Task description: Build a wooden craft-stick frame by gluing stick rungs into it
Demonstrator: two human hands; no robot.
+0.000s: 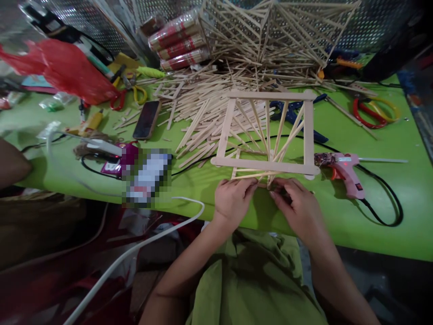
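Note:
A rectangular frame of flat wooden sticks (308, 131), with thin sticks fanned inside it, lies on the green table (372, 234). My left hand (232, 201) pinches thin sticks that jut out below the frame's near bar. My right hand (295, 204) is closed on the point where those sticks meet, right under the bar. Both hands touch the frame's near edge.
A pink glue gun (345, 170) with a black cord lies right of the frame. Loose sticks (196, 104) and a larger stick structure (277, 31) sit behind. A phone (146, 119), scissors (372, 112), a red bag (71, 67) and rolled packets (179, 45) are around.

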